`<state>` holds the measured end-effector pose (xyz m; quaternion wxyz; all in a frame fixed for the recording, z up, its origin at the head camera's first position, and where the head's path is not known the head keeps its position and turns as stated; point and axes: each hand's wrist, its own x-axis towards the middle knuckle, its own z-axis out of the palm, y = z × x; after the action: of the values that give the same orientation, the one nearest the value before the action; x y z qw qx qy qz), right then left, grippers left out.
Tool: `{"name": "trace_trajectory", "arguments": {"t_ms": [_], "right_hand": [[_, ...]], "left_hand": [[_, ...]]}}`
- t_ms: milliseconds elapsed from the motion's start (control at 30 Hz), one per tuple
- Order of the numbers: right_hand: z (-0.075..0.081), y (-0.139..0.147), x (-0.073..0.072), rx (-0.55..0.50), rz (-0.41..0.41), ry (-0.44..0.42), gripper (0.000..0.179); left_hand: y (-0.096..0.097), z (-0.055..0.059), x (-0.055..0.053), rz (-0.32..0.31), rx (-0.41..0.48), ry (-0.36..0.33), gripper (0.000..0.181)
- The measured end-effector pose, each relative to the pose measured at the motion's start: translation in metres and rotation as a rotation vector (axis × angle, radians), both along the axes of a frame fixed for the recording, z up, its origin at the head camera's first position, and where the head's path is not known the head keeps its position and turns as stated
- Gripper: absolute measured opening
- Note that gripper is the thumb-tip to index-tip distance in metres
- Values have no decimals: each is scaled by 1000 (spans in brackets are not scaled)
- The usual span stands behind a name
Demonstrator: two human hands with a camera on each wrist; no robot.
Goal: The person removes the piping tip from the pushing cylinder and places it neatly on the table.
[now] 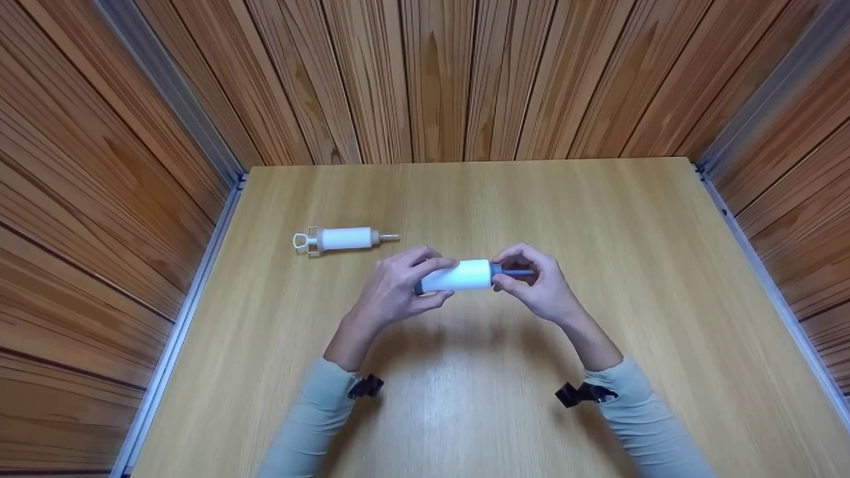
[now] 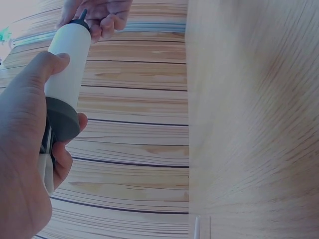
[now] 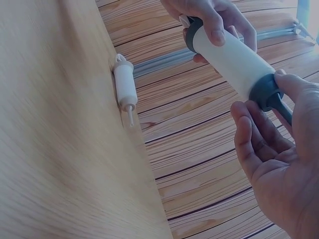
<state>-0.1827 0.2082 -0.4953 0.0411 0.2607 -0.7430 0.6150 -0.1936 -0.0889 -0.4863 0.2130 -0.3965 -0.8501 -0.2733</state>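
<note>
My left hand point(image 1: 396, 284) grips a large white syringe point(image 1: 473, 274) by its barrel, thumb and fingers on either side. It is held level above the table, with its nozzle pointing right. At the other end, my right hand point(image 1: 541, 285) pinches the dark grey nozzle cap point(image 3: 263, 92) between thumb and fingertips. A dark end collar point(image 2: 64, 119) shows near the left palm in the left wrist view, where the hand partly hides a pale handle point(image 2: 46, 172). Farther back on the left lies a second white syringe point(image 1: 346, 238) with beige ends and a looped plunger handle; neither hand touches it.
The light wooden table point(image 1: 597, 212) extends under both arms. Wood-plank walls point(image 1: 431, 79) enclose its back and both sides, with metal rails point(image 1: 199, 265) along the side edges. A black strap mount point(image 1: 366, 386) sits at each wrist.
</note>
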Motion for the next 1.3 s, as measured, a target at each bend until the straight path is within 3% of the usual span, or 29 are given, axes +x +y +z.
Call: {"name": "trace_trajectory", "arguments": {"t_ms": [567,800,1033,1300], "right_hand": [[-5,1,2,-48,51,38,34],[-3,3,2,5,27,-10,38],[-1,5,2,-7,27,-28,30],[-1,5,1,-59,54,-36,25]], "left_hand": [[0,0,0,3,7,7,41],[0,0,1,4,4,-7,42],[1,-1,1,1,6,-26,42],[3,-2,-2,-9,21,15,41]]}}
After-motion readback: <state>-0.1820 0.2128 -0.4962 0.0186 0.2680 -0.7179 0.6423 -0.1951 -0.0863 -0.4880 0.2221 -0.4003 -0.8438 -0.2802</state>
